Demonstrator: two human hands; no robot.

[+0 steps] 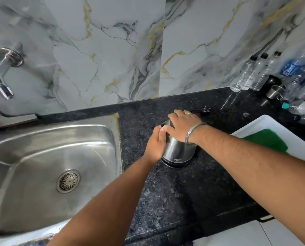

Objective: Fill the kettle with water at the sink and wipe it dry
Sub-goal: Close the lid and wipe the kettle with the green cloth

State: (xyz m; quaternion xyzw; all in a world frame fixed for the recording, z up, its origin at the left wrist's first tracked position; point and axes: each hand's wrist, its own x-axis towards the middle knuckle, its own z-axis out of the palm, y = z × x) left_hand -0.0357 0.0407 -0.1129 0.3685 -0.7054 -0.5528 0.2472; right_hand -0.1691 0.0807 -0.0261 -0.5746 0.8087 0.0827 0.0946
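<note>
Light: soft, even daylight, moderately bright; its source is out of frame.
Glare: pale sheen on the sink (41, 148), bright glints on the tap (2, 75), faint reflection on the kettle (178, 150).
Shadows: weak, short (darkest under the kettle base).
Focus: centre sharp; bottles (272, 73) and left edge smeared.
Distortion: wide-angle bend, wall tile seams and counter (174, 192) edge curving outward.

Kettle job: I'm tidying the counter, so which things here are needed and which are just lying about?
Needed: kettle, sink, tap, green cloth.
Lying about: plastic bottles, steel cup, white tray.
</note>
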